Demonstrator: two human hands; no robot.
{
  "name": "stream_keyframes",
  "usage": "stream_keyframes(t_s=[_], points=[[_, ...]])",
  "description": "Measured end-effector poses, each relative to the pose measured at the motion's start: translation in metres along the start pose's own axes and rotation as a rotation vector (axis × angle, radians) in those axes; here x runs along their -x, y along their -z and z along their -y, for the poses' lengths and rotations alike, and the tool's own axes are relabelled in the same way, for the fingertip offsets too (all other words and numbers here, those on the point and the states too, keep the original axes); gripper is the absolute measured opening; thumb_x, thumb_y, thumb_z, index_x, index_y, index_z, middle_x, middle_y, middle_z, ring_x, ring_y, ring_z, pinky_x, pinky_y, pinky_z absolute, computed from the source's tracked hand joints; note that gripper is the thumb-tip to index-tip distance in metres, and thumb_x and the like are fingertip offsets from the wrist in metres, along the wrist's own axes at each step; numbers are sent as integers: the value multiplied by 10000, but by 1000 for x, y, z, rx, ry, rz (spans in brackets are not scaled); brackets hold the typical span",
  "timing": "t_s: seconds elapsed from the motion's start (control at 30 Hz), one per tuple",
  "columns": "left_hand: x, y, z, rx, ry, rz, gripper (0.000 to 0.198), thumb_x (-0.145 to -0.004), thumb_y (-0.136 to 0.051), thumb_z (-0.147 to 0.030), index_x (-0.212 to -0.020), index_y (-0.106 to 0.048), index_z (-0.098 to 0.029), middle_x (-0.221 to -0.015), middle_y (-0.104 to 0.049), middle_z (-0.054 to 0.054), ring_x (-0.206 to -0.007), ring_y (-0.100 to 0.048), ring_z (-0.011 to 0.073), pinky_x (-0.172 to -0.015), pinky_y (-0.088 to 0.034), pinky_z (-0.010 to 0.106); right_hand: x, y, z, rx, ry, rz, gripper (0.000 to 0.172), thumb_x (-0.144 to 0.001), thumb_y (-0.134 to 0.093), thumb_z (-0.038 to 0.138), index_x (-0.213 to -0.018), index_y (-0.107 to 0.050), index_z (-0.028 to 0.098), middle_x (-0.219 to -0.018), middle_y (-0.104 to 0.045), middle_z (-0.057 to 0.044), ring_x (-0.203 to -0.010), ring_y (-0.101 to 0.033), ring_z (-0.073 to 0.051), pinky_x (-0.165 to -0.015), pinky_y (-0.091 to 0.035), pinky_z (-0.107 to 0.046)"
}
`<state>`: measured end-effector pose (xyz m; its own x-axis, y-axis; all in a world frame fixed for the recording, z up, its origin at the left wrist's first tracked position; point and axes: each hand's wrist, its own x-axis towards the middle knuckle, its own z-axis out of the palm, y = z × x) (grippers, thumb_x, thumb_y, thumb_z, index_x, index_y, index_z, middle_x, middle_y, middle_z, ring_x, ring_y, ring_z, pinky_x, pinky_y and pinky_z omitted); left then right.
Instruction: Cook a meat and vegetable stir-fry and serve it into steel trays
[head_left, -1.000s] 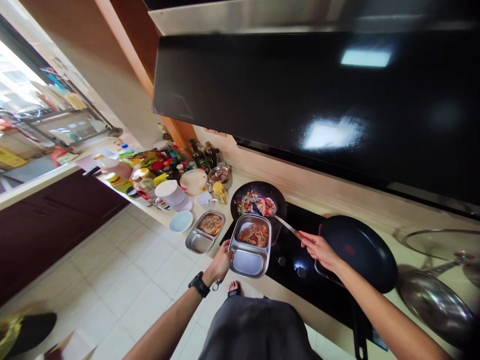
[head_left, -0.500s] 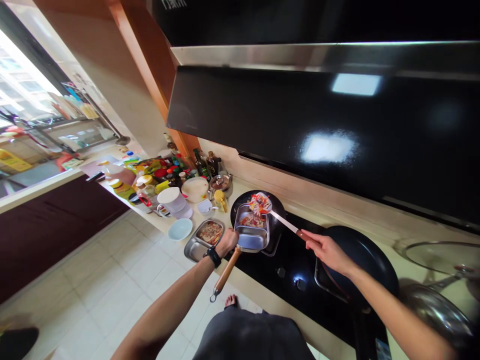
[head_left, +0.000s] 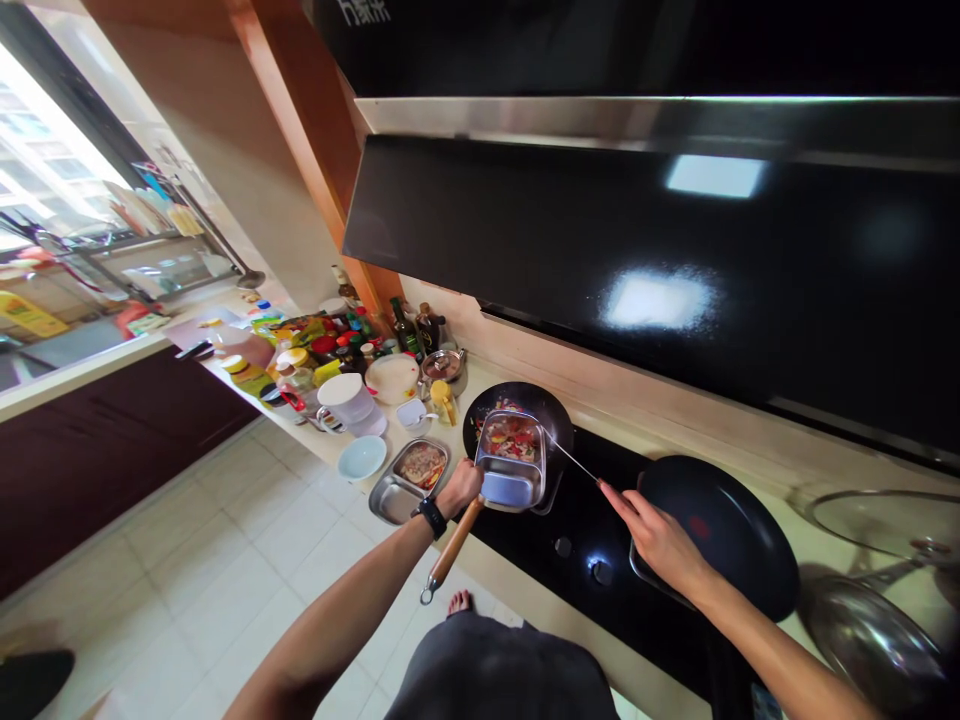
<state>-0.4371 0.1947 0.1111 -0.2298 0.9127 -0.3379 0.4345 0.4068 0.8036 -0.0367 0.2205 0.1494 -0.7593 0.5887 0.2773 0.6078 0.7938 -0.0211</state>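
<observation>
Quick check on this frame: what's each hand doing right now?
Left hand: closed, holding a wooden handle that leads to a steel divided tray.
Right hand: closed, holding a long-handled metal spatula.

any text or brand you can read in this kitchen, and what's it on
"万家乐" in white Chinese characters, on the black range hood
Labels on the bottles by the wall: too small to read
Yellow sign at the far left: too blurred to read
</observation>
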Motion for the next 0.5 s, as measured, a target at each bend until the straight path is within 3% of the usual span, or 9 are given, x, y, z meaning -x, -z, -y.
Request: stream_keyframes(t_s=[0.17,0.27,0.37,0.43,0.5], points=[[1,-1,-2,-75,10,-8,202,-805,-471,-164,-615,-436,-224,-616,-415,12,-654,-454,183,-621,-378,317,4,-2,-3,-92,-39,3,911,-864,-365,-29,-1691,-177,302,-1190,-667,-89,-833,-728,-182,-818,-649,-309],[5,-5,4,-149,47,-45,115,-857,-469,-192,-793,-565,-186,-866,-586,98,-886,-576,251,-769,-461,348,0,-13,0,-260,-119,35,737,-943,-355,42,-1644,-357,274,-1117,-693,-91,-782,-715,-169,-791,-635,-290],[13,-12,16,-217,107,-96,188,-874,-476,-196,-1017,-591,-157,-1152,-584,171,-1123,-561,318,-909,-460,419,-6,-26,8,-512,-246,32,521,-1042,-377,226,-1535,-547,222,-1024,-728,-103,-832,-721,-187,-827,-619,-309],[18,-15,24,-240,151,-124,278,-879,-472,-203,-1138,-564,-159,-1223,-560,183,-1160,-545,333,-919,-455,453,-7,-30,13,-689,-323,28,479,-1051,-431,354,-1464,-626,211,-1050,-747,-115,-900,-721,-204,-872,-604,-337],[21,-16,31,-257,164,-123,328,-892,-454,-220,-1202,-537,-156,-1212,-559,180,-1141,-545,333,-905,-459,467,-5,-26,15,-863,-430,42,510,-1023,-504,459,-1445,-644,209,-1066,-750,-111,-859,-704,-194,-818,-601,-328]])
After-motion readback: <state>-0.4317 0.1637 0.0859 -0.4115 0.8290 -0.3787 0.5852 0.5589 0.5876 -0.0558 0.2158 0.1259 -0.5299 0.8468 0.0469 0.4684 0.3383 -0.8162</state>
